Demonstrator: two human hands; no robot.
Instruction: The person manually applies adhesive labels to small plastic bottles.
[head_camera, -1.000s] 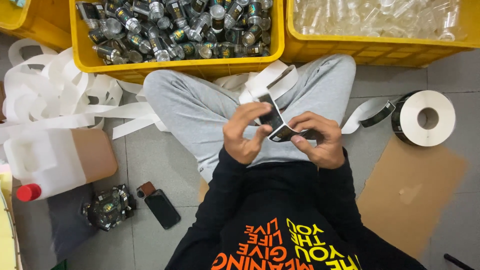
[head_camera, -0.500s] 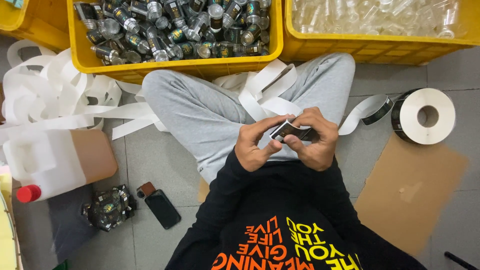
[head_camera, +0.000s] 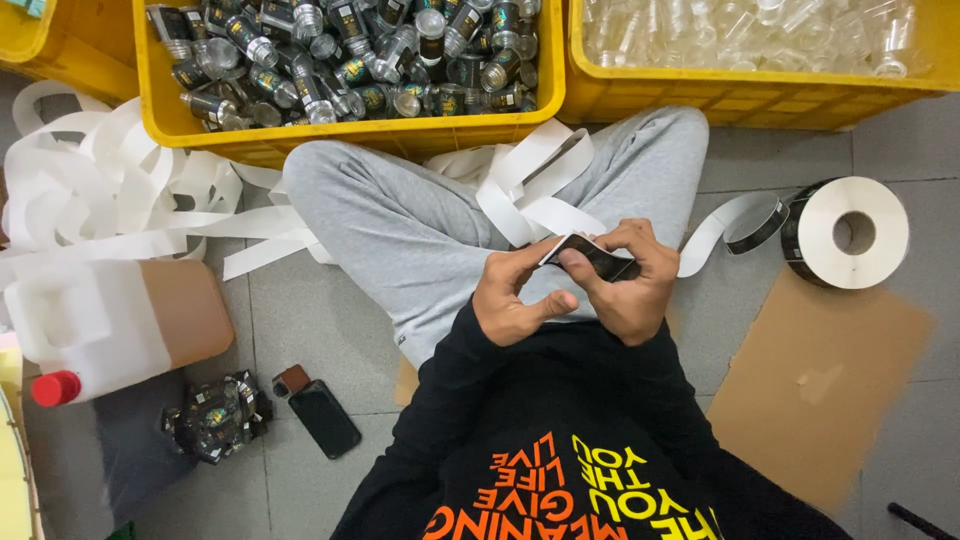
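Label (head_camera: 592, 256), dark, thin, likely light, floppy, sticky-backed: pinched above lap between both hands. Left hand (head_camera: 520, 295) fingers narrow on near edge; right hand (head_camera: 628, 280) closed around far end. Best held by edges.

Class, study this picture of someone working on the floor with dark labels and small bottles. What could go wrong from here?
1. The dark label pinched between left hand and right hand might crease or go on crooked.
2. Loose backing tape piled beside the legs could tangle or catch a foot.
3. The phone on the floor by the jug might be stepped on.
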